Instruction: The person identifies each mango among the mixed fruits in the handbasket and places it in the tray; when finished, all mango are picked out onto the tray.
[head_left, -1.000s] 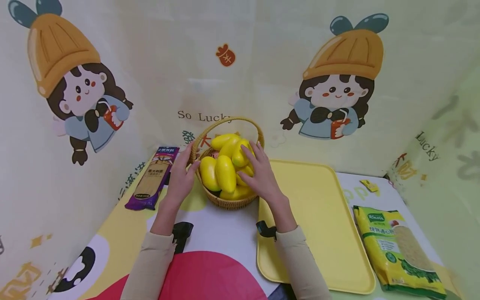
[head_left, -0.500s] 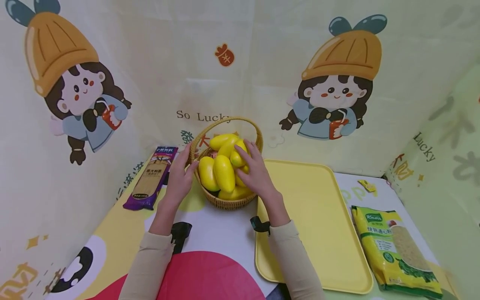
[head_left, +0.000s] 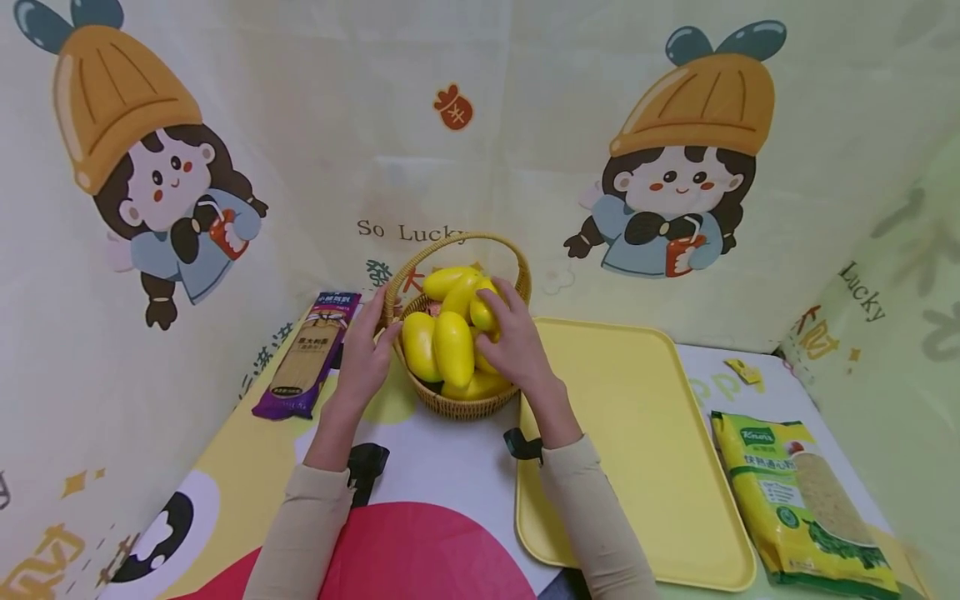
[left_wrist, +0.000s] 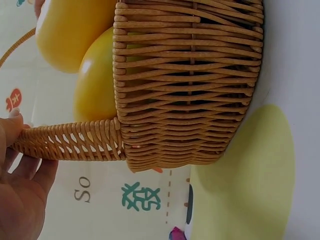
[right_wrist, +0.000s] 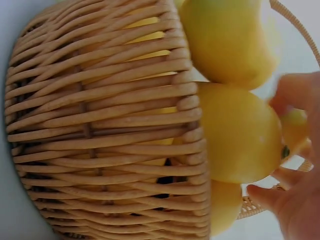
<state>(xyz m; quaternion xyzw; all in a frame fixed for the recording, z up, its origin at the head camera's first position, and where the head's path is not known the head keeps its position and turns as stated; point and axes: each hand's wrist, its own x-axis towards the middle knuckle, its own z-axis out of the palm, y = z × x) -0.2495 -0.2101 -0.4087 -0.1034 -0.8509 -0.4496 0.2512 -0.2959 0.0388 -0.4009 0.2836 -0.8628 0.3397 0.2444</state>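
Observation:
A wicker basket [head_left: 459, 407] with a tall arched handle [head_left: 450, 242] stands near the back wall, heaped with several yellow mangoes [head_left: 453, 350]. My left hand [head_left: 363, 358] holds the handle low on its left side; in the left wrist view, thumb and fingers wrap that handle [left_wrist: 70, 142]. On the right of the heap, my right hand [head_left: 517, 346] grips a mango [head_left: 482, 313], fingers over its top and thumb below. The right wrist view shows this mango [right_wrist: 295, 125] partly hidden behind a larger mango [right_wrist: 240, 132].
A yellow tray [head_left: 637, 467] lies right of the basket, under my right forearm. A purple-ended spaghetti pack [head_left: 309, 354] lies to the left. Beyond the tray are a yellow-green Knorr bag [head_left: 798, 500] and a small yellow packet [head_left: 742, 371].
My right hand's fingers have closed in from the side of the heap onto the mango. The left hand stays at the handle, and the basket keeps its place.

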